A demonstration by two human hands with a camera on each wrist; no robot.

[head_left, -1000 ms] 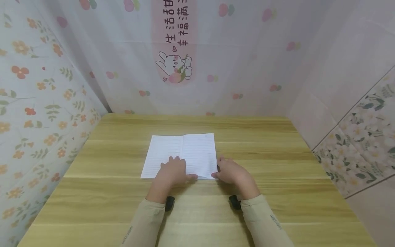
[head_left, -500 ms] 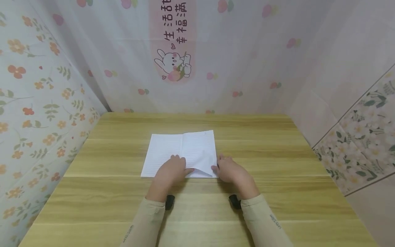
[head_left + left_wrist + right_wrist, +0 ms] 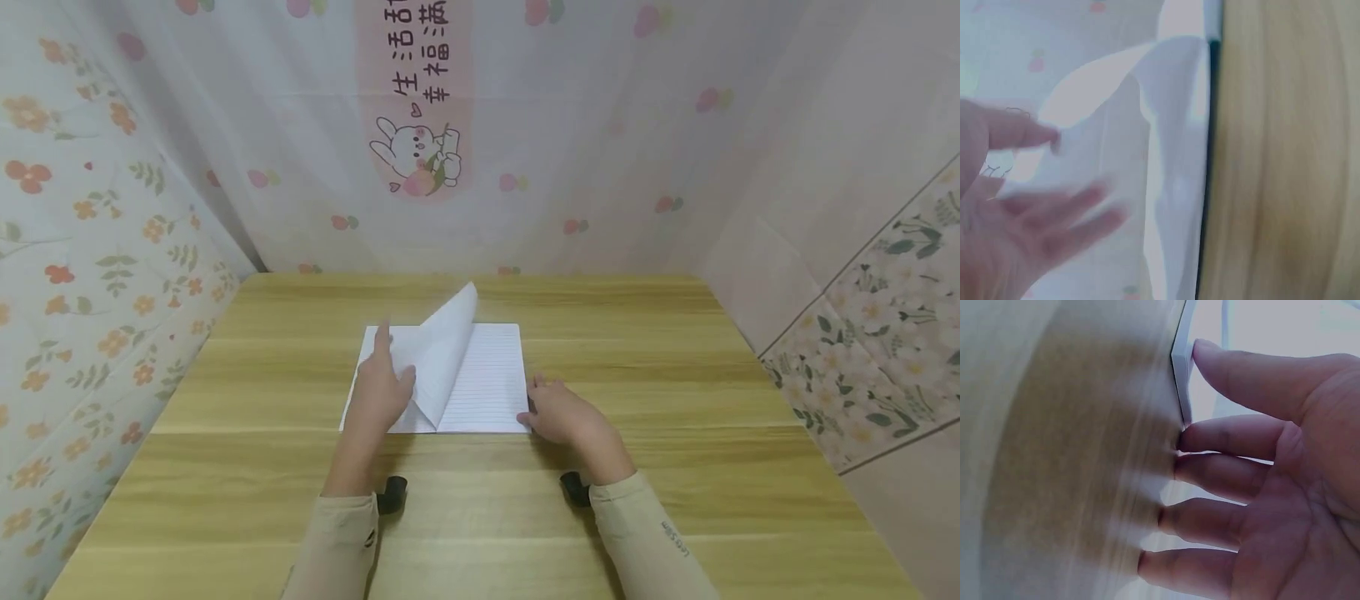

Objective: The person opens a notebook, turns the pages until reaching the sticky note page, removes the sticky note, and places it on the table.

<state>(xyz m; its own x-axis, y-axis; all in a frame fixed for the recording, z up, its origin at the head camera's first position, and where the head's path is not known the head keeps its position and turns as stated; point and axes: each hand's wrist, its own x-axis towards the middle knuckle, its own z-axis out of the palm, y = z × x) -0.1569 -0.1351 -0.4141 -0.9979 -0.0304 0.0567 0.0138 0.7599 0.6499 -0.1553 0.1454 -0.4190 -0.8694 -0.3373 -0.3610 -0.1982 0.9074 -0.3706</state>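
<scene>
An open lined notebook (image 3: 487, 383) lies flat on the table. One loose page (image 3: 448, 354) stands up at an angle near the spine, its top corner raised, leaning over the left half. My left hand (image 3: 384, 387) is over the left half, its fingers spread with nothing gripped. In the left wrist view that hand is blurred, beside the curved white page (image 3: 1175, 106). My right hand (image 3: 558, 411) holds the notebook's lower right edge. In the right wrist view its thumb (image 3: 1241, 372) rests on the page edge and the index fingertip touches the corner, with the other fingertips on the table.
The wooden table (image 3: 637, 350) surrounds the notebook. Patterned curtains (image 3: 585, 150) hang at the back and along both sides. A black wrist device (image 3: 392, 496) sits by the left sleeve, another black device (image 3: 575, 489) by the right.
My left hand has moved leftward from the lower middle, and its fingers have left the page. The right page has lifted and swung toward the left. My right hand has stayed in place.
</scene>
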